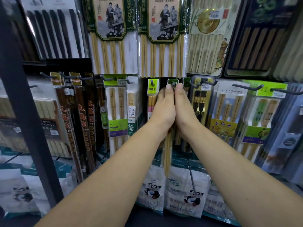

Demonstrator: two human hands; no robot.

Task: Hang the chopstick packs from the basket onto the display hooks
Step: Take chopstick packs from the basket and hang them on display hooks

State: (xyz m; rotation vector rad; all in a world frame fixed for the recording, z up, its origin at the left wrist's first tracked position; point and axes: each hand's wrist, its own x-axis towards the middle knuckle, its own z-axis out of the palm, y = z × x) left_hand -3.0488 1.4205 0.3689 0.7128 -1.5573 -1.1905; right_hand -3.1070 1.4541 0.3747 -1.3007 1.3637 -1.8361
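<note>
Left hand [164, 108] and right hand [184, 110] side by side, arms outstretched, thumbs pinching the chopstick pack [168, 154] header at the display hook [173, 85].

L hand [164, 107] & R hand [184, 110] side by side, pinching chopstick pack [168, 153] top at hook [174, 85]

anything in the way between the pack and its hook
Nothing visible does. The left hand and right hand pinch the chopstick pack by its green header right at the grey hook tip. The neighbouring lime-header pack hangs on its own hook to the side, clear of that tip.
</note>
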